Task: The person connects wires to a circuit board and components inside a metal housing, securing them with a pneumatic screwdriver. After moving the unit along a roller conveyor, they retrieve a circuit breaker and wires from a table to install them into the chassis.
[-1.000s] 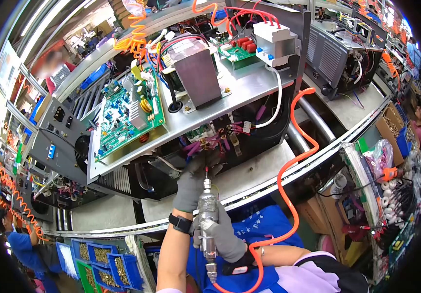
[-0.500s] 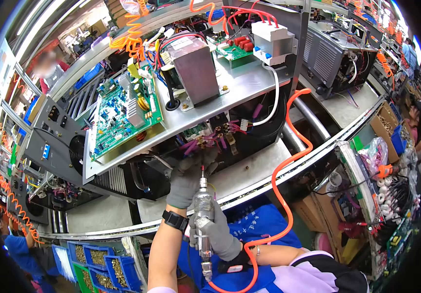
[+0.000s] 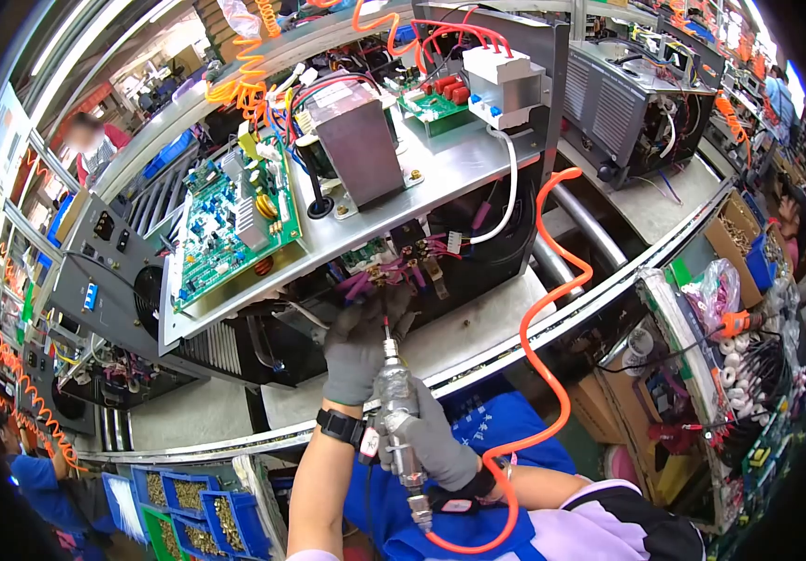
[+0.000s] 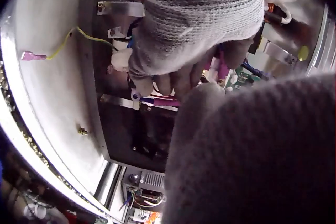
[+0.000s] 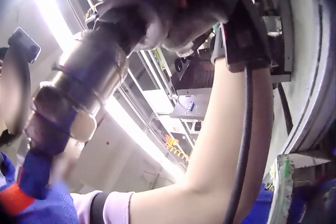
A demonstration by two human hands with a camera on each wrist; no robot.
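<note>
My gloved right hand (image 3: 433, 441) grips the metal air screwdriver (image 3: 397, 391), whose bit points up into the opened machine; an orange hose runs from its lower end. In the right wrist view the tool's body (image 5: 86, 74) slants down from the gloved fingers. My gloved left hand (image 3: 354, 353) reaches under the metal shelf (image 3: 347, 251), beside the bit and below the purple-sleeved wire terminals (image 3: 384, 273). In the left wrist view the left hand's fingers (image 4: 181, 79) are bent among the terminals; whether they pinch anything is hidden.
A green circuit board (image 3: 235, 224) and a transformer (image 3: 354, 145) stand on the shelf. The orange hose (image 3: 560, 379) loops at the right. Blue bins of screws (image 3: 225, 519) sit at lower left. Another machine (image 3: 622, 107) stands at upper right, and people are in the background.
The head view has shifted, so the machine appears further left. The screwdriver's lower end has swung right, tilting the tool more. Both hands stay by the same terminals.
</note>
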